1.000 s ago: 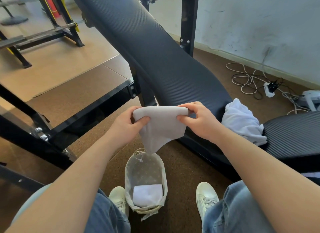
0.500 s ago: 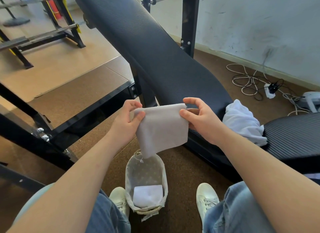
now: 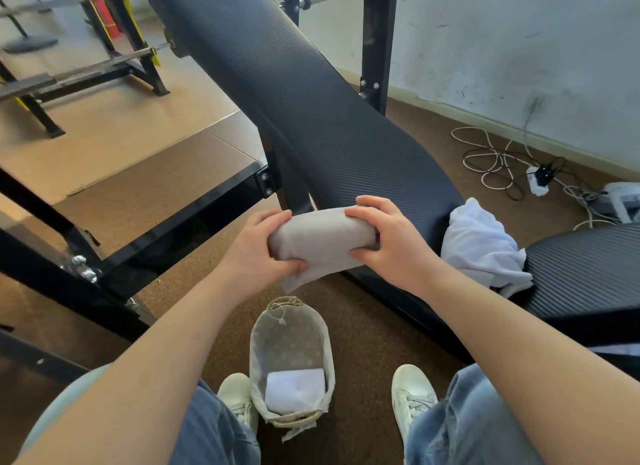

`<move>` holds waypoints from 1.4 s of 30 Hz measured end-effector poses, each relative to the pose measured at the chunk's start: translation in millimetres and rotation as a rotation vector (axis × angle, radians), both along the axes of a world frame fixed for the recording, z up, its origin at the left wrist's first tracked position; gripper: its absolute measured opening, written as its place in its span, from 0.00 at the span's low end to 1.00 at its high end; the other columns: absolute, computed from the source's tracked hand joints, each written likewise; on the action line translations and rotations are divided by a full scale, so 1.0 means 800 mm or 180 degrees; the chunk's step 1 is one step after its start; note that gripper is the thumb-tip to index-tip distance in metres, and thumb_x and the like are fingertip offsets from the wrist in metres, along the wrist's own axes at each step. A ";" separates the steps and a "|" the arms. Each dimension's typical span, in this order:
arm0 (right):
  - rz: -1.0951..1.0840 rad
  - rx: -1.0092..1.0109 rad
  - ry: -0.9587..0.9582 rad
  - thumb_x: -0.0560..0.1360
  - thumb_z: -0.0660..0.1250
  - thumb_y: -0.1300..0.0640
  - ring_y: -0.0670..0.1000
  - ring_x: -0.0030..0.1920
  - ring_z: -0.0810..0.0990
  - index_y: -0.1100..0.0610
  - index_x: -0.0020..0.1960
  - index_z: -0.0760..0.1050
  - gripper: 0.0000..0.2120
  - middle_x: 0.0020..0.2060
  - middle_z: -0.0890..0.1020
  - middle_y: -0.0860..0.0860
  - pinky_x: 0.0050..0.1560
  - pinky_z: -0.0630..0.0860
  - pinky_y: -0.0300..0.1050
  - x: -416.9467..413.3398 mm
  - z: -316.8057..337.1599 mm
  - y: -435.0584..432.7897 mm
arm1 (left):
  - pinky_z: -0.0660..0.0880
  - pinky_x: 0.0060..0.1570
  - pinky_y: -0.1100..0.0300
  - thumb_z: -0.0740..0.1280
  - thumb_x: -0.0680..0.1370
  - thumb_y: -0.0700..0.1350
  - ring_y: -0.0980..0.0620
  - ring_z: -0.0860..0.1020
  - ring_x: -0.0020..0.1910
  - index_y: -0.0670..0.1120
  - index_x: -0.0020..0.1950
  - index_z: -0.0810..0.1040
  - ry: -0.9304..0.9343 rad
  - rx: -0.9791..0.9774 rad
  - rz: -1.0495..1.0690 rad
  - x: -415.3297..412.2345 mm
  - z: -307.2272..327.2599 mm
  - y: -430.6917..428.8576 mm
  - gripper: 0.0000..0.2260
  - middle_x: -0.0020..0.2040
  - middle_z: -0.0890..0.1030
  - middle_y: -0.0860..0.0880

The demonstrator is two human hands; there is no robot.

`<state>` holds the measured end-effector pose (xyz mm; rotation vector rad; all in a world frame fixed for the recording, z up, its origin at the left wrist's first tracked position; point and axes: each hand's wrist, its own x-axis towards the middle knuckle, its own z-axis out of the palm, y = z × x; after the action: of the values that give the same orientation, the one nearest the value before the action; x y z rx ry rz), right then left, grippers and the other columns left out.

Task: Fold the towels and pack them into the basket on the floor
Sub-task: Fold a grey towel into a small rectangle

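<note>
Since the earlier frames, the grey towel (image 3: 322,238) has gone from a flat sheet hanging from its top corners to a thick, rounded fold held level, with one loose corner drooping below the left thumb. Left hand (image 3: 258,246) and right hand (image 3: 391,243) each grip one end: the left fingers (image 3: 275,219) curl over the top edge with the thumb pressed underneath, and the right fingers (image 3: 367,205) wrap the opposite end the same way, thumb under. Grey towel fabric is matte and smooth. Directly below the fingers, on the brown speckled floor (image 3: 367,319), stands the oval basket (image 3: 330,360), lined with pale dotted cloth and edged with rope; a folded white towel (image 3: 294,390) lies flat at its near end. Right of the right fingers, a crumpled white towel (image 3: 481,246) rests on the table (image 3: 294,84), a long black padded surface with fine ribbed texture.
</note>
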<state>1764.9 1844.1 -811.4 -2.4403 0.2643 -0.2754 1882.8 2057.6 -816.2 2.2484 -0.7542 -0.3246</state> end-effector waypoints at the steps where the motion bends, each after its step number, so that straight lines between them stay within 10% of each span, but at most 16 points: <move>1: -0.0036 -0.0075 -0.0034 0.74 0.76 0.62 0.52 0.73 0.67 0.52 0.73 0.74 0.29 0.74 0.69 0.50 0.67 0.63 0.33 0.000 -0.001 0.000 | 0.71 0.70 0.50 0.81 0.69 0.46 0.52 0.66 0.69 0.50 0.78 0.67 -0.0044 0.0007 -0.0012 -0.001 0.001 0.000 0.40 0.73 0.67 0.51; 11: -0.0116 0.0911 0.0223 0.82 0.66 0.58 0.46 0.55 0.76 0.49 0.69 0.71 0.17 0.59 0.77 0.46 0.47 0.71 0.31 0.000 0.002 -0.004 | 0.71 0.40 0.70 0.75 0.76 0.49 0.57 0.76 0.49 0.56 0.61 0.74 -0.0146 -0.0356 0.0177 0.001 0.008 0.005 0.17 0.52 0.76 0.60; 18: -0.0189 0.1600 0.0044 0.85 0.62 0.53 0.47 0.58 0.78 0.50 0.69 0.69 0.14 0.59 0.78 0.47 0.48 0.79 0.34 0.004 -0.002 -0.007 | 0.72 0.40 0.72 0.64 0.82 0.55 0.60 0.76 0.51 0.53 0.68 0.70 0.0041 -0.0465 0.0198 0.002 0.002 0.000 0.16 0.54 0.76 0.58; 25: -0.0002 0.1507 0.0009 0.78 0.73 0.52 0.48 0.58 0.79 0.42 0.77 0.62 0.32 0.63 0.71 0.44 0.55 0.84 0.45 0.000 -0.005 -0.006 | 0.79 0.33 0.67 0.59 0.85 0.51 0.50 0.81 0.45 0.61 0.73 0.66 -0.0026 -0.0663 0.0106 -0.003 -0.004 0.000 0.17 0.65 0.72 0.52; 37: -0.0007 0.1023 0.0047 0.82 0.67 0.49 0.48 0.51 0.80 0.47 0.54 0.77 0.04 0.55 0.77 0.47 0.48 0.75 0.41 -0.003 -0.002 -0.006 | 0.80 0.42 0.64 0.71 0.79 0.48 0.55 0.77 0.54 0.59 0.65 0.73 0.0239 -0.0726 -0.0032 -0.011 -0.007 0.009 0.16 0.59 0.72 0.62; 42: 0.0273 0.0947 0.0805 0.78 0.72 0.46 0.44 0.52 0.78 0.45 0.69 0.71 0.22 0.54 0.77 0.43 0.45 0.74 0.33 -0.012 0.013 0.009 | 0.82 0.47 0.64 0.76 0.76 0.43 0.54 0.75 0.59 0.59 0.66 0.69 0.0051 -0.0695 -0.0250 -0.032 -0.009 0.023 0.24 0.62 0.71 0.58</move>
<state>1755.5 1851.1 -800.8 -2.1810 0.2870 0.1062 1857.5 2076.0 -823.0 2.0133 -0.8299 -0.2829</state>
